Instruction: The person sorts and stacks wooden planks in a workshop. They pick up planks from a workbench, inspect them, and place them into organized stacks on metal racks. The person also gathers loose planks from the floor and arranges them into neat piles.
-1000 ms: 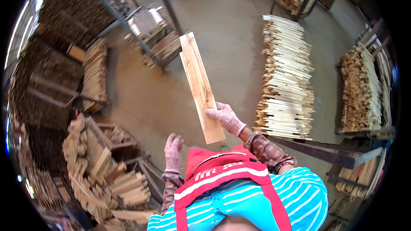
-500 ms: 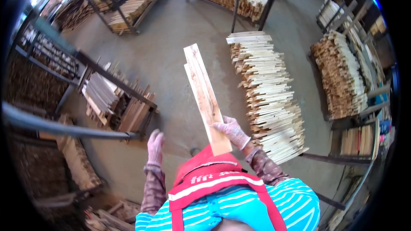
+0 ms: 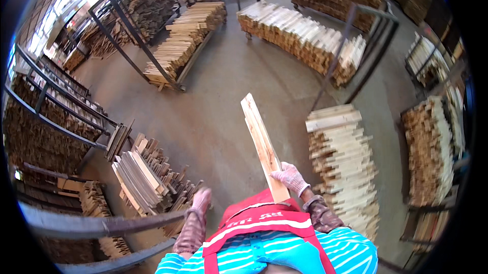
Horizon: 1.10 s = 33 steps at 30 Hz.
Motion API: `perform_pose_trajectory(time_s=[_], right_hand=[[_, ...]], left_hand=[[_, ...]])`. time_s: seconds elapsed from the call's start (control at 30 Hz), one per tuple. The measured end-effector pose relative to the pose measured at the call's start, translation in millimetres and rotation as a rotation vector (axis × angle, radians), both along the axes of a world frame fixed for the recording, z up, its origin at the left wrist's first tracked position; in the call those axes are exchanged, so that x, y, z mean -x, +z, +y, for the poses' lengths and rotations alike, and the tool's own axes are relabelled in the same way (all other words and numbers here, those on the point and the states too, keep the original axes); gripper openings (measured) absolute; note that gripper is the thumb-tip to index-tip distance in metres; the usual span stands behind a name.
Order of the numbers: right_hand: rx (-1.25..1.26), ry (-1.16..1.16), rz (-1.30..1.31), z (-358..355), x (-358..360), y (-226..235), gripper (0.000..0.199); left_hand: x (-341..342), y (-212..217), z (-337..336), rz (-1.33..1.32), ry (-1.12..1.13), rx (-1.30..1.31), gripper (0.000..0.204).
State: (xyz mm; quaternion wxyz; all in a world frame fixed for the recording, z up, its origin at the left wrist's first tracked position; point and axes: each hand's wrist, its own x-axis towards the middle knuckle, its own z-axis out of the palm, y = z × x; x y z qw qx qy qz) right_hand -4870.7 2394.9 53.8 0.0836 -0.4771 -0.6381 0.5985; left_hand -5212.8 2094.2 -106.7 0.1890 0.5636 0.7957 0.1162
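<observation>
Gripping a pale, knotty wooden board [image 3: 266, 153] toward its near end with the right hand [image 3: 291, 178], gloved in pinkish knit, thumb over the upper face and fingers wrapped round the right edge, firm on the wood. Also holding a second board [image 3: 254, 138], just visible along the first one's left edge. Pointing far and slightly left over the concrete floor [image 3: 218, 101], with near ends above the red apron [image 3: 262, 210]. Hanging the left hand [image 3: 202, 199], likewise gloved, well apart from both boards, with nothing visible in it; cannot tell how far its fingers spread. Just left of it, grey-brown planks [image 3: 140, 177] piled up; nearer, a thick metal bar [image 3: 96, 224] beside the left forearm. To the right, a long row of stacked pale slats [image 3: 345, 172]. Farther off, slat-laden carts at left [image 3: 185, 45] and right [image 3: 300, 35], with upright metal frames at left [image 3: 144, 40] and right [image 3: 334, 55].
</observation>
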Motion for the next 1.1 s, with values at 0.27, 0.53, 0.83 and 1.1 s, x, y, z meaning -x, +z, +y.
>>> perform_pose_trajectory(time_s=[0.27,0.53,0.83,1.1], right_hand=[[-0.079,0.222,-0.209,206,175,-32,0.041],[-0.195,0.371,-0.278,402,422,-46,0.044],[-0.466,0.605,-0.443,643,735,-45,0.04],[-0.791,0.668,-0.282,918,1054,-156,0.03]], left_hand=[[26,-18,-33,-1.096,1.946,0.242,0.035],[273,-86,209,-2.004,1.207,-0.364,0.033],[518,146,545,-1.177,1.149,-0.688,0.05],[556,-22,602,-1.192,1.92,-0.462,0.029]])
